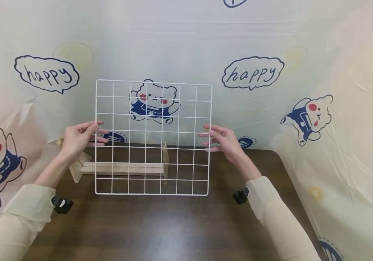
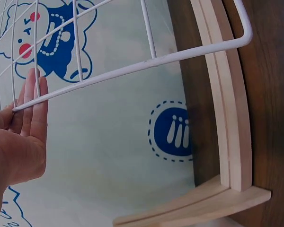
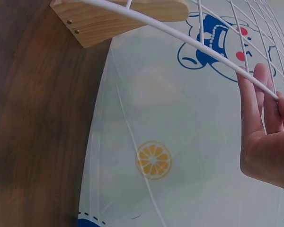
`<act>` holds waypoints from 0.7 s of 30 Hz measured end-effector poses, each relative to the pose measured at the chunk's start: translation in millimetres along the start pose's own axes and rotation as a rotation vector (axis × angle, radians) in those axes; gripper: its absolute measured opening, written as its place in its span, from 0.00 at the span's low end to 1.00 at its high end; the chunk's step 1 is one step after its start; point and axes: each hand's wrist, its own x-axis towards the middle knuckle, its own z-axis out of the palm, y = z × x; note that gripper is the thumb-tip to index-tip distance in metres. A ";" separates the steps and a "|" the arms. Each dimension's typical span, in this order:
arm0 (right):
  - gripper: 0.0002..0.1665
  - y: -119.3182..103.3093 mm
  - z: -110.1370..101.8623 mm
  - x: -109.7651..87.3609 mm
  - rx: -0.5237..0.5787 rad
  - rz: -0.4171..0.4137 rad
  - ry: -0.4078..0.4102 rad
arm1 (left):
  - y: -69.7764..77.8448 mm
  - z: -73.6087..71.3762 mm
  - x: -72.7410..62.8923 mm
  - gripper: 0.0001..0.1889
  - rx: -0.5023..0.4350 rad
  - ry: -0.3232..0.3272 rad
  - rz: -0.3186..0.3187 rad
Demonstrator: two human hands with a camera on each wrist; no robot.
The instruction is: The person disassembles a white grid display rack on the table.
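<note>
Grid (image 1: 145,147): left hand (image 1: 77,137), right hand (image 1: 227,141), fingers pinching opposite sides. Stand (image 1: 121,170): behind grid. Handling: hold both sides level.

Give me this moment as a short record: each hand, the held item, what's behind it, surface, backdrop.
Left hand: grips left edge of white wire grid
Right hand: grips right edge
Grid pose: roughly upright
Behind grid: pale wooden frame
Surface: dark wooden table
Backdrop: sheet printed with bears and "happy" bubbles

Draped tabletop workspace, cartoon-print backdrop (image 1: 199,47), brown table (image 1: 124,224)
</note>
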 end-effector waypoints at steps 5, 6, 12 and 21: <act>0.18 1.7 -6.8 -3.0 -0.010 0.009 -0.013 | -3.4 6.5 -1.0 0.16 -0.025 0.004 -0.008; 0.19 2.1 -8.1 -3.7 -0.009 0.010 -0.017 | -4.1 8.0 -1.1 0.15 -0.036 0.004 -0.011; 0.21 7.9 -13.1 -9.8 0.022 0.009 -0.030 | -7.1 15.9 -5.6 0.13 -0.066 0.009 -0.032; 0.21 21.4 -23.8 -20.7 0.034 0.030 -0.006 | -11.6 29.0 -9.8 0.14 -0.098 0.009 -0.031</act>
